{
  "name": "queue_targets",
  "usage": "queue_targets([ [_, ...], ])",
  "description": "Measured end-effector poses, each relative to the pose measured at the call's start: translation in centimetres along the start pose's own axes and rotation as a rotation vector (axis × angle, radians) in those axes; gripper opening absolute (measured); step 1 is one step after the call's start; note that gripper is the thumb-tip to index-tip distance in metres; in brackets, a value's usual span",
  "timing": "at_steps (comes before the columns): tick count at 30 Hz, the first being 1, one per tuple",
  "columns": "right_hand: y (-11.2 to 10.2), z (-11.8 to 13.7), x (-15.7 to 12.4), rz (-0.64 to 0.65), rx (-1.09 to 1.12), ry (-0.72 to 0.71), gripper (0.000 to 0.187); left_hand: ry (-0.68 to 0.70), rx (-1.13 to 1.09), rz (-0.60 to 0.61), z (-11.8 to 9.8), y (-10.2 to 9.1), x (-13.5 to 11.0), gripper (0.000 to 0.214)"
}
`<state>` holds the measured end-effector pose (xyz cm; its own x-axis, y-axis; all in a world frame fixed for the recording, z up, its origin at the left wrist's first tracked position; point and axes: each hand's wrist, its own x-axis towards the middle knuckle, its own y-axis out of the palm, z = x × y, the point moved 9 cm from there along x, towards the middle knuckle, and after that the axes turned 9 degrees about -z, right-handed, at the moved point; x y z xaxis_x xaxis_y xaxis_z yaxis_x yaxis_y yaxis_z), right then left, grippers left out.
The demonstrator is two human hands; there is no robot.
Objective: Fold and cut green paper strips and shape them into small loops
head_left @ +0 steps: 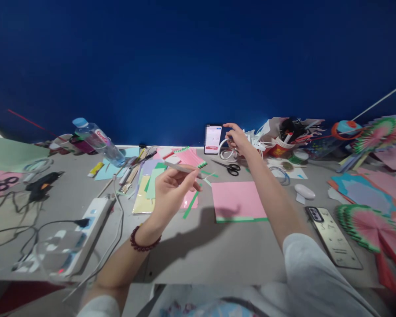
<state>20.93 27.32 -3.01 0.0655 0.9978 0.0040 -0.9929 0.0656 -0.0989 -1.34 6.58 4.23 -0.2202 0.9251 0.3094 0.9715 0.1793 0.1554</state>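
Observation:
My left hand (174,186), with a beaded bracelet on its wrist, is closed around a slim pale pen-like stick (181,167) above the table; its exact kind is unclear. My right hand (238,140) reaches to the back, index finger stretched out beside the top right of an upright phone (213,139) with a lit screen. No held thing shows in that hand. Below the right forearm lies a pink paper sheet (239,200) with a green strip along its front edge. Black-handled scissors (232,169) rest behind the sheet.
A power strip (89,233) with cables and a hot glue gun (42,187) lie left. A bottle (100,140) leans at the back left. To the right are a second phone (333,237), a white mouse-like object (304,191) and a pink-green paper fan (374,229).

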Motion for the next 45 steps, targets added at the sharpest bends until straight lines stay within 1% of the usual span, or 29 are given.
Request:
queue_targets([
  [1, 0.3, -0.2, -0.5, 0.023, 0.007, 0.027, 0.033, -0.020, -0.009, -0.013, 0.4, -0.1, 0.2, 0.017],
  [3, 1.5, -1.5, -2.0, 0.099, -0.019, 0.105, 0.023, -0.065, -0.022, -0.025, 1.3, -0.1, 0.5, 0.018],
  [6, 3.6, -3.8, -4.3, 0.176, -0.052, 0.150, 0.017, -0.121, -0.042, -0.027, 2.1, 0.1, 0.6, 0.020],
  [8, 4.6, -5.2, -5.5, 0.190, -0.078, 0.151, 0.015, -0.146, -0.048, -0.022, 2.4, 0.2, 0.5, 0.022],
  [12, 5.4, -6.9, -6.4, 0.139, -0.153, 0.132, 0.014, -0.166, -0.040, -0.014, 2.4, 0.6, 0.3, 0.023],
  [16, 5.1, -7.2, -6.4, 0.033, -0.250, 0.080, 0.014, -0.166, -0.053, -0.008, 2.4, 0.7, 0.3, 0.023],
  [19, 4.8, -6.4, -6.7, -0.011, -0.330, 0.011, 0.013, -0.173, -0.033, -0.006, 2.7, 0.7, 0.4, 0.023],
  [23, 4.9, -4.1, -8.0, 0.018, -0.364, -0.074, 0.024, -0.191, 0.024, -0.003, 3.2, 0.6, 0.5, 0.022],
  [25, 5.2, -2.6, -9.0, 0.092, -0.285, -0.088, 0.033, -0.195, 0.042, 0.002, 3.5, 0.7, 0.6, 0.022],
  [28, 6.3, -0.4, -11.7, 0.307, -0.010, -0.045, 0.047, -0.210, 0.070, 0.016, 3.7, 0.9, 0.5, 0.023],
  [29, 6.4, 0.4, -12.7, 0.347, 0.031, -0.045, 0.049, -0.211, 0.079, 0.018, 3.8, 1.0, 0.4, 0.023],
  [32, 6.2, 2.7, -15.3, 0.385, 0.022, -0.141, 0.042, -0.198, 0.094, 0.014, 3.8, 1.2, 0.3, 0.024],
  [36, 5.7, 4.5, -17.4, 0.336, -0.110, -0.304, 0.027, -0.169, 0.088, 0.006, 4.0, 1.4, 0.1, 0.024],
  [39, 5.4, 5.2, -17.9, 0.297, -0.199, -0.402, 0.019, -0.161, 0.071, 0.008, 4.2, 1.5, 0.0, 0.023],
  [42, 4.9, 5.5, -18.2, 0.283, -0.226, -0.474, 0.020, -0.180, 0.073, 0.018, 4.4, 1.7, -0.1, 0.024],
  [45, 4.4, 5.2, -18.3, 0.280, -0.245, -0.493, 0.019, -0.212, 0.091, 0.017, 4.7, 1.6, -0.1, 0.025],
])
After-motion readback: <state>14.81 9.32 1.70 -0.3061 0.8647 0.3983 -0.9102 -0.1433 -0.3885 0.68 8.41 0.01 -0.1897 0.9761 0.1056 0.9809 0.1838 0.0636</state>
